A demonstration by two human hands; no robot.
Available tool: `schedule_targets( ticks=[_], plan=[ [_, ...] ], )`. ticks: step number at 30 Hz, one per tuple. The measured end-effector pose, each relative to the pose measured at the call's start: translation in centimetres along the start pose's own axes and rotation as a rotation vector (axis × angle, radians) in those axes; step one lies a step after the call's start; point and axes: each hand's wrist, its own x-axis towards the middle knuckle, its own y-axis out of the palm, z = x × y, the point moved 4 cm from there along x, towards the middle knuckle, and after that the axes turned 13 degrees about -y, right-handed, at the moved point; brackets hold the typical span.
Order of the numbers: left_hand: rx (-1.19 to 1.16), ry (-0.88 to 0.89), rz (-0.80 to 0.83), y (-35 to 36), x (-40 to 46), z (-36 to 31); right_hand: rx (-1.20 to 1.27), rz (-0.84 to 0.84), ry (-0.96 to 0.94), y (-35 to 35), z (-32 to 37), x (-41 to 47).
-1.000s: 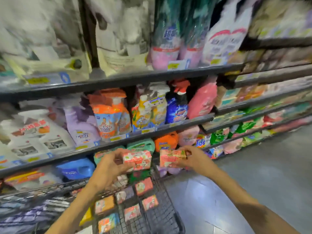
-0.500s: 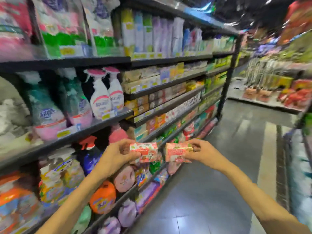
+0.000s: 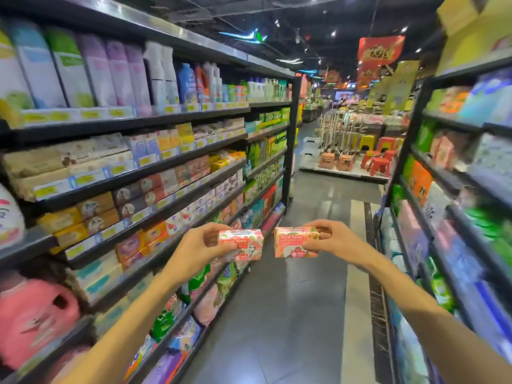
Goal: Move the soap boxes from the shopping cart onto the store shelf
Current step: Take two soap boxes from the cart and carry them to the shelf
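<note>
Grey aisle floor [image 3: 291, 314] ran out ahead of me between two walls of stock, and my view had swung up from the cart to look down that aisle; the cart itself was no longer in sight. Nearest, above the floor, my left hand [image 3: 202, 245] pinched one pink soap box [image 3: 242, 245] by its end, thumb below and fingers curled over the top, while my right hand [image 3: 327, 239] pinched a second soap box [image 3: 295, 242] the same way; the two boxes hung side by side, near but apart, touching no shelf. A second ago both boxes were over the cart's wire basket, so I judged the pick-up done and the carry begun. Left of the boxes stood the store shelf [image 3: 166, 167], its middle tiers stacked with small boxed soaps, some pinkish and blurred, which looked like the likely home for mine, though I could not tell the exact slot. Beyond, past the shelf's end, red plastic stools [image 3: 379, 162] sat on a low display.
</note>
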Motion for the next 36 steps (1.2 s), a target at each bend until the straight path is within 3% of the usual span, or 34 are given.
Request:
schedule_targets(
  ticks=[9, 21, 31, 36],
  plan=[
    [-0.021, 0.044, 0.075, 7.4, 16.7, -0.6, -0.015, -0.074, 0.022, -9.6, -9.4, 9.1],
    [0.004, 0.058, 0.050, 9.9, 41.6, 0.0, 0.016, -0.101, 0.008, -18.5, -20.5, 29.4],
    [0.090, -0.074, -0.228, 6.1, 55.9, 4.5, 0.080, 0.133, -0.149, -18.1, -29.8, 52.2],
    [0.113, -0.195, -0.414, 3.4, 59.7, 6.1, 0.114, 0.347, -0.226, -15.9, -31.8, 63.5]
  ],
)
